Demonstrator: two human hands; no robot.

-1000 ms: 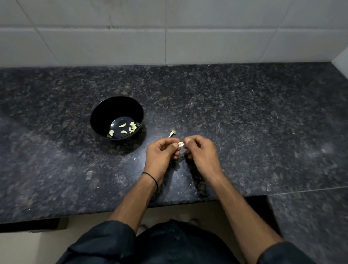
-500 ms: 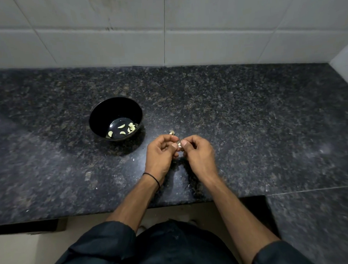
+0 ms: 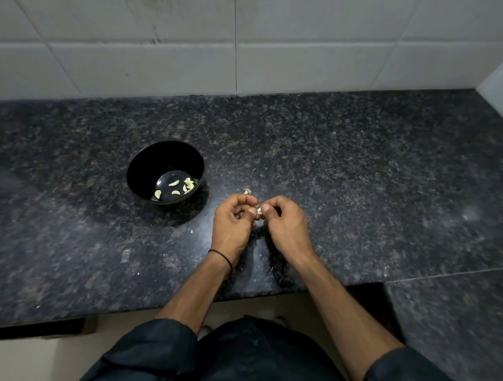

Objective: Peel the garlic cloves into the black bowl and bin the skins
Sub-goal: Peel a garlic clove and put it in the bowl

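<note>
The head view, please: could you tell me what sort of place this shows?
Probably a kitchen: a dark speckled stone countertop backed by a white tiled wall, with peeled garlic cloves in a black bowl.

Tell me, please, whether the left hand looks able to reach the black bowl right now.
Probably yes: the black bowl stands near the left hand on its own side, only bare counter between, though that hand pinches a garlic clove.

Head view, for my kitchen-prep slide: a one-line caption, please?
Left hand and right hand pinch a pale garlic clove above the speckled granite counter, beside a glossy black bowl holding peeled cloves.
</note>
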